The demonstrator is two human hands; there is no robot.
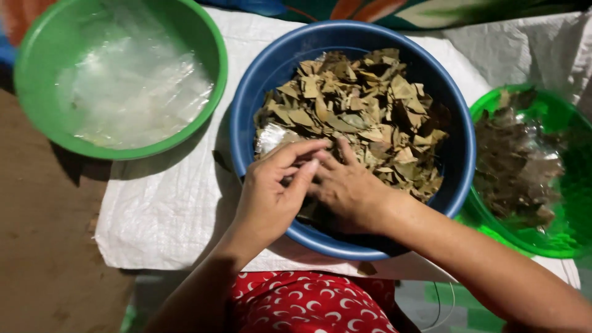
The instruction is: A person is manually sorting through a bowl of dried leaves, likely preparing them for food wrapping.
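Observation:
A blue plastic basin (253,98) in the middle holds a heap of dry brown-green leaves (364,111). My left hand (271,191) reaches over the basin's near rim, its fingers pinched around a small clear plastic bag (270,137) at the left edge of the leaves. My right hand (348,185) lies palm down on the leaves beside it, fingers tucked toward the left hand. What it holds is hidden; the two hands touch.
A green basin (37,74) with clear plastic bags (135,86) sits at the upper left. A green tub (573,185) with packed dry leaves stands at the right. All rest on a white woven sack (166,203). Brown floor lies left; red patterned cloth is near me.

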